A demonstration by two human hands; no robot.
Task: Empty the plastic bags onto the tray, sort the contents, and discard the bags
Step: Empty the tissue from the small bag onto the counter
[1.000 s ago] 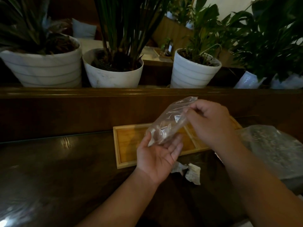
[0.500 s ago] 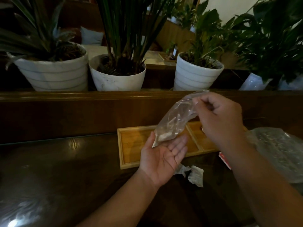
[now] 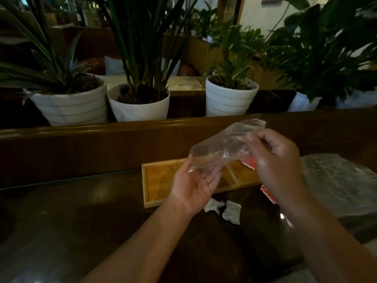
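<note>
Clear plastic — the bag (image 3: 220,149) hangs between your hands over the tray (image 3: 161,180), its upper end pinched shut in your right hand (image 3: 275,164), its lower end resting on the spread, upturned fingers (image 3: 214,176) of your left hand (image 3: 193,186). You look to be mid-emptying; whether anything is left inside, I cannot tell. Next — tip it lower toward the tray, clear of the red packets (image 3: 250,163) just beside your right fingers.

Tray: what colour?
Light yellowish wood; the tray shows only in the head view, partly behind the left hand and clear bag.
</note>
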